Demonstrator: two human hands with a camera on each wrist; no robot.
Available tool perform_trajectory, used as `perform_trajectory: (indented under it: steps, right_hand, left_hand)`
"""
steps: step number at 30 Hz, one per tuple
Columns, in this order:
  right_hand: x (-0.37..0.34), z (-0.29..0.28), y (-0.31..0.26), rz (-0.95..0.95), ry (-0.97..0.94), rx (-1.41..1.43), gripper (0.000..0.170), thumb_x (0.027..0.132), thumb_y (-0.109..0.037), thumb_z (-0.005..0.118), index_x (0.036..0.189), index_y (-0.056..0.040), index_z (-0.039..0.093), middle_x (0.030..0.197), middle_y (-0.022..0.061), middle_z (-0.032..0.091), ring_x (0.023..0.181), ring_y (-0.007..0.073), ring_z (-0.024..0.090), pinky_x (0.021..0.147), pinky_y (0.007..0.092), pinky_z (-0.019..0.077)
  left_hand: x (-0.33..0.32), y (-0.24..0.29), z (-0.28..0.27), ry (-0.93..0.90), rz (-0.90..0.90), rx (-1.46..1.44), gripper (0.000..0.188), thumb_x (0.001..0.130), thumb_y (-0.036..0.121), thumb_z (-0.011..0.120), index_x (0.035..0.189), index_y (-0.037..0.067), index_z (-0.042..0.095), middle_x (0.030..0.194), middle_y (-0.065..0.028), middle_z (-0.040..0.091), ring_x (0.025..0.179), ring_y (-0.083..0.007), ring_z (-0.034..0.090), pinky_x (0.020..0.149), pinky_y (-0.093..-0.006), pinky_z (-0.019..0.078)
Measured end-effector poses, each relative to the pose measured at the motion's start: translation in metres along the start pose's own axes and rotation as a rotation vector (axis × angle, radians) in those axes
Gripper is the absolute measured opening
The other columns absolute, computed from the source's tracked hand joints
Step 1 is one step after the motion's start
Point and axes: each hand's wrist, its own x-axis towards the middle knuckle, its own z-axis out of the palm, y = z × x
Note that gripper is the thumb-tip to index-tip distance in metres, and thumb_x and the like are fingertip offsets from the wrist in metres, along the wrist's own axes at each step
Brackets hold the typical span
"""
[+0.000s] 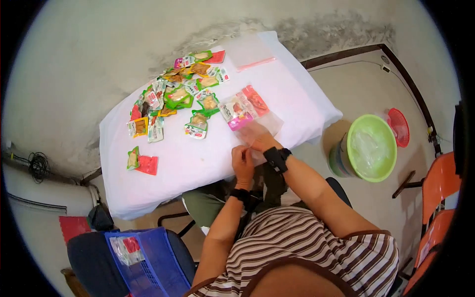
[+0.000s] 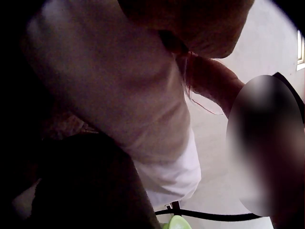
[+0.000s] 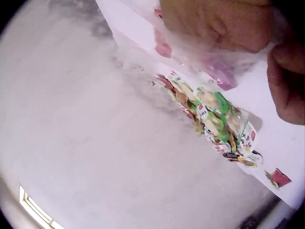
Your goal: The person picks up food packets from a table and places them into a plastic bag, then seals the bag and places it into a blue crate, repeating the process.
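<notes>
At the front edge of the white-covered table, both hands hold the opening of a clear plastic bag [image 1: 273,123]. My right hand [image 1: 260,137] lies over the bag's near end, its fingers curled on the film. Close beside it, my left hand [image 1: 242,164] pinches the bag's edge. A thin red line on the bag's edge [image 2: 206,107] shows by the fingers in the left wrist view. Inside the bag are a white and purple packet [image 1: 236,110] and a red packet [image 1: 255,100]. In the right wrist view, the right hand [image 3: 219,24] partly hides the bag.
Several snack packets [image 1: 178,94] lie heaped at the table's back left. A green and a red packet [image 1: 147,165] lie apart at front left. Empty clear bags [image 1: 251,52] rest at the back. A green-rimmed bucket [image 1: 352,143] stands right; a blue basket [image 1: 163,257] sits left.
</notes>
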Motion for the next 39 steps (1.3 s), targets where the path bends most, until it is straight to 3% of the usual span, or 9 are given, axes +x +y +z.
perform_trajectory:
  steps: [6, 9, 16, 19, 21, 28, 30, 36, 39]
  right_hand:
    - [-0.023, 0.053, -0.019, 0.058, 0.633, -0.102, 0.031, 0.087, -0.007, 0.039, 0.118, -0.0029, 0.046, 0.114, 0.0158, 0.052, 0.106, 0.0299, 0.049, 0.085, 0.0399, 0.0408]
    - [-0.028, 0.091, -0.022, 0.082, 0.528, -0.76, 0.04, 0.084, -0.001, 0.036, 0.123, -0.0017, 0.04, 0.12, 0.0166, 0.048, 0.11, 0.0308, 0.048, 0.086, 0.039, 0.0407]
    - [-0.027, 0.025, 0.002, 0.1, 0.771, -0.184, 0.059, 0.076, 0.005, 0.031, 0.134, -0.007, 0.029, 0.128, 0.0189, 0.041, 0.115, 0.0317, 0.046, 0.09, 0.0388, 0.0401]
    - [-0.03, 0.004, 0.004, 0.199, 0.494, -0.895, 0.06, 0.076, 0.004, 0.032, 0.135, -0.0062, 0.028, 0.129, 0.0197, 0.041, 0.118, 0.0329, 0.043, 0.093, 0.0409, 0.0379]
    - [-0.02, 0.039, -0.007, 0.053, 0.687, -0.146, 0.058, 0.08, 0.001, 0.032, 0.137, -0.0068, 0.025, 0.13, 0.0202, 0.041, 0.12, 0.0333, 0.041, 0.095, 0.0416, 0.036]
    - [-0.016, 0.084, -0.025, 0.003, 0.587, -0.138, 0.051, 0.089, -0.011, 0.038, 0.138, -0.005, 0.023, 0.135, 0.0163, 0.038, 0.122, 0.0323, 0.04, 0.098, 0.0429, 0.0315]
    - [-0.023, 0.086, -0.024, 0.063, 0.783, -0.003, 0.042, 0.092, -0.015, 0.04, 0.133, -0.0052, 0.033, 0.129, 0.0118, 0.043, 0.117, 0.0255, 0.044, 0.091, 0.0377, 0.0381]
    - [-0.068, 0.103, -0.029, 0.231, 0.617, -0.319, 0.041, 0.092, -0.019, 0.045, 0.13, -0.0047, 0.038, 0.127, 0.0112, 0.047, 0.117, 0.0232, 0.046, 0.093, 0.0361, 0.0375]
    - [-0.083, 0.113, -0.028, 0.298, 0.652, -0.456, 0.031, 0.093, -0.021, 0.046, 0.119, -0.0046, 0.048, 0.115, 0.0068, 0.055, 0.106, 0.0162, 0.053, 0.084, 0.0287, 0.0428]
  left_hand:
    - [0.002, 0.004, -0.001, -0.002, -0.003, 0.006, 0.006, 0.08, -0.001, 0.054, 0.086, 0.001, 0.053, 0.086, -0.011, 0.052, 0.075, -0.0224, 0.051, 0.065, -0.0295, 0.0431]
    - [0.001, 0.001, 0.001, 0.025, 0.004, -0.02, 0.004, 0.083, 0.004, 0.055, 0.085, 0.0, 0.053, 0.083, -0.0075, 0.05, 0.071, -0.0166, 0.048, 0.064, -0.0266, 0.0417]
    - [0.001, 0.004, 0.0, 0.004, -0.037, -0.013, 0.003, 0.082, 0.0, 0.055, 0.085, 0.001, 0.054, 0.084, -0.0107, 0.052, 0.072, -0.0219, 0.052, 0.064, -0.0282, 0.0434]
    - [0.0, 0.005, -0.003, 0.0, -0.032, 0.006, 0.003, 0.082, 0.0, 0.055, 0.085, 0.0, 0.054, 0.083, -0.011, 0.052, 0.072, -0.0218, 0.051, 0.062, -0.0287, 0.0432]
    - [-0.001, 0.004, -0.004, -0.006, -0.046, 0.006, 0.003, 0.082, 0.0, 0.055, 0.085, 0.0, 0.054, 0.083, -0.0111, 0.051, 0.071, -0.0218, 0.051, 0.062, -0.0291, 0.043]
    - [0.003, 0.019, -0.009, -0.035, -0.017, 0.042, 0.006, 0.082, 0.002, 0.056, 0.087, 0.001, 0.053, 0.084, -0.007, 0.05, 0.07, -0.0153, 0.048, 0.062, -0.0245, 0.0406]
    - [0.011, 0.019, -0.018, -0.046, -0.016, 0.086, 0.009, 0.082, 0.003, 0.056, 0.09, 0.001, 0.052, 0.085, -0.0061, 0.05, 0.072, -0.0143, 0.048, 0.062, -0.024, 0.0407]
    - [0.092, -0.014, -0.052, 0.711, -0.546, -0.245, 0.05, 0.083, 0.009, 0.06, 0.122, -0.001, 0.031, 0.104, -0.0068, 0.05, 0.083, -0.0133, 0.049, 0.07, -0.0238, 0.0438]
    - [0.113, -0.04, -0.077, 0.504, -0.658, -0.517, 0.04, 0.084, 0.01, 0.058, 0.117, 0.0, 0.039, 0.101, -0.0074, 0.052, 0.079, -0.0131, 0.052, 0.068, -0.0244, 0.0462]
